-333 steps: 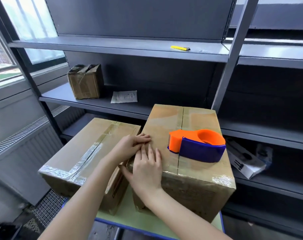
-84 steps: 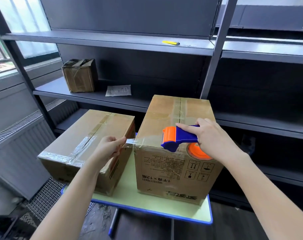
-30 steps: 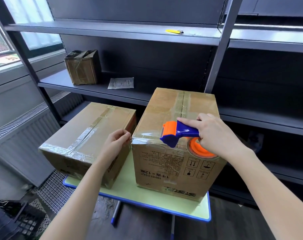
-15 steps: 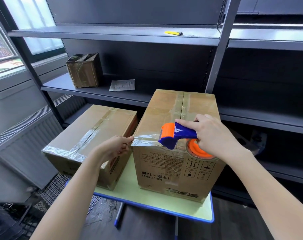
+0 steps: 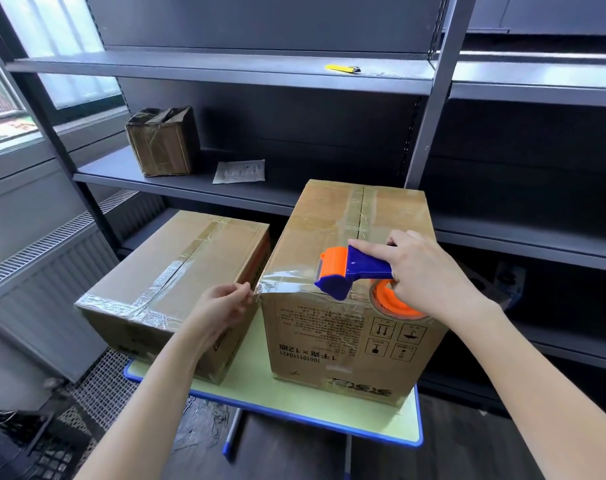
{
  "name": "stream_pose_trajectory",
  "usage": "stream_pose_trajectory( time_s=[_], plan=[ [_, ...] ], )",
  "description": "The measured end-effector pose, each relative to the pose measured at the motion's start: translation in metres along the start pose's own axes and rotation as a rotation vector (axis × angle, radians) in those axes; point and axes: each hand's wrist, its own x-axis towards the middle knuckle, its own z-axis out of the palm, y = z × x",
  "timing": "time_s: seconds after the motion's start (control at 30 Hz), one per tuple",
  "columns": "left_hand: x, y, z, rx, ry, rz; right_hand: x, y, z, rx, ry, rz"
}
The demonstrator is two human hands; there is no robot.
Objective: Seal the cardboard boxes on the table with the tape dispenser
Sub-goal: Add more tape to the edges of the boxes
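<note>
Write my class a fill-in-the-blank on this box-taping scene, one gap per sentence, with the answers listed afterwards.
1. The right hand grips a blue and ____ tape dispenser.
2. Compared with the left box, the right box under the dispenser is ____.
3. The left hand pinches the end of the clear ____ at the right box's corner.
4. The cutter on the upper shelf is ____.
Missing words: orange; taller; tape; yellow.

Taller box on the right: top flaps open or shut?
Shut. On the taller box, both flaps lie flat, meeting at a taped centre seam; the tape dispenser sits at its near edge.
</note>
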Motion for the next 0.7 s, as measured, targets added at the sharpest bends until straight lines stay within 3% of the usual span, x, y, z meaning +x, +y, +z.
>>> stream_pose_trajectory(
  time_s=[0.1,0.17,0.23,0.33,0.53,0.7],
  plan=[
    [-0.01,0.008,0.006,0.376,0.387,0.468,0.0,-0.001,0.0,-0.002,-0.005,0.002],
    [-0.02,0.011,0.017,0.552,0.386,0.773,0.001,-0.001,0.0,0.007,-0.01,0.003],
    [-0.025,0.007,0.033,0.784,0.282,0.943,0.002,-0.001,-0.002,0.012,-0.016,0.007],
    [-0.022,-0.01,0.058,1.078,0.296,0.993,0.003,-0.001,-0.004,0.0,-0.027,0.007],
    [-0.012,-0.024,0.066,0.988,0.453,1.011,0.007,-0.006,-0.005,-0.011,-0.027,-0.026],
    [-0.003,-0.016,0.046,0.991,0.419,0.98,0.018,-0.019,-0.003,-0.024,-0.017,-0.054]
  ],
)
